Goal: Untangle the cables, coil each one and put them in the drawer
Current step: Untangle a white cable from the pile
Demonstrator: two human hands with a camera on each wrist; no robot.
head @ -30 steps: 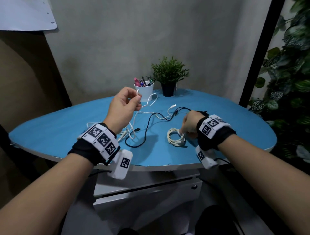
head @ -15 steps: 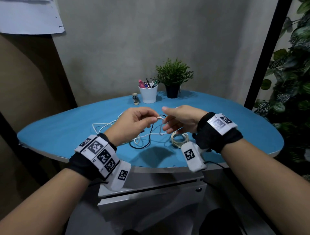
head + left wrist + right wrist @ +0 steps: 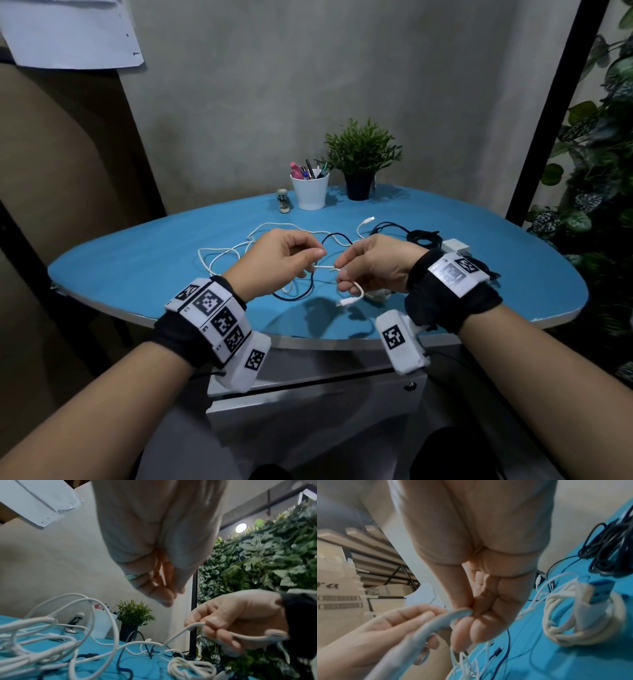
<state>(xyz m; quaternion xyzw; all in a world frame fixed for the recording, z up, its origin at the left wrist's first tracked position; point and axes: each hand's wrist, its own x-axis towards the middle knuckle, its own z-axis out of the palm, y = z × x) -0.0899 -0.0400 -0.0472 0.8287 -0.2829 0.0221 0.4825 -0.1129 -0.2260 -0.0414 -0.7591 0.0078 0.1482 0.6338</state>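
Note:
Above the blue table (image 3: 144, 267) my left hand (image 3: 313, 263) and right hand (image 3: 342, 274) both pinch one white cable (image 3: 323, 267), a short stretch taut between them. Its plug end (image 3: 347, 302) hangs below my right hand. The rest of the cable (image 3: 233, 251) trails in loose loops on the table behind my left hand, crossed by a thin black cable (image 3: 330, 238). A coiled white cable (image 3: 583, 615) with a USB plug lies on the table under my right wrist. In the left wrist view my right hand (image 3: 231, 622) grips the white cable (image 3: 193, 626).
A bundled black cable (image 3: 423, 238) and a white adapter (image 3: 454, 246) lie at the right of the table. A white pen cup (image 3: 310, 192), a potted plant (image 3: 359, 164) and a stapler (image 3: 283, 202) stand at the back. A grey drawer unit (image 3: 308, 397) sits under the table's front edge.
My right hand left the coiled cable on the table and came up to the left hand. Both now pinch the white cable, whose plug end dangles below my right hand.

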